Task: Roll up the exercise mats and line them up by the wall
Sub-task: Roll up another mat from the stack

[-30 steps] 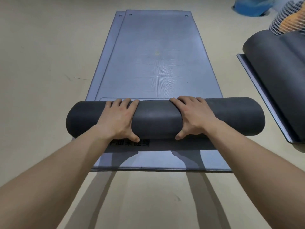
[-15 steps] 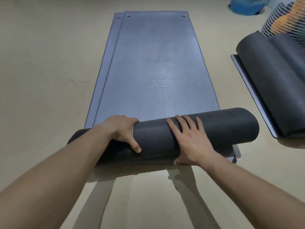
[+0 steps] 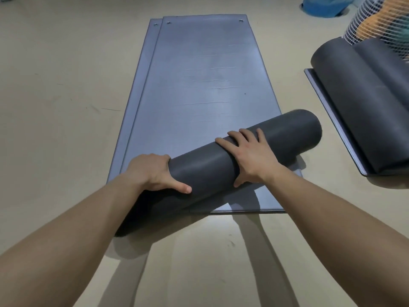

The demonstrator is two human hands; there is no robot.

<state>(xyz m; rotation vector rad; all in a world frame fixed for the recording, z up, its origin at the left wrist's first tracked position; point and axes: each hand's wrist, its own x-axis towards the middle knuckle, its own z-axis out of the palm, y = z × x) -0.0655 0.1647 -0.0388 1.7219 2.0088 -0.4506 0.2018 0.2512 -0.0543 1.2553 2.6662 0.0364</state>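
Observation:
A dark grey rolled mat [image 3: 212, 165] lies aslant over the near end of two flat grey mats [image 3: 199, 85] stacked on the floor. Its right end is raised and farther from me, its left end nearer and off the flat mats. My left hand [image 3: 155, 171] wraps around the roll near its middle-left, thumb on the near side. My right hand [image 3: 247, 156] lies spread over the top of the roll, fingers reaching across it. The lower flat mat [image 3: 150, 52] shows only as a strip along the left edge.
At the right, two rolled dark mats [image 3: 358, 103] rest on another flat mat [image 3: 332, 120]. Behind them sits a white net bag [image 3: 380, 25] with orange things inside, and a blue object [image 3: 321, 5] at the top right. Beige floor [image 3: 55, 96] surrounds everything.
The roll has swung from lying square across the mats to a slant, its right end farther away and up. My left hand went from resting on top to wrapping around it.

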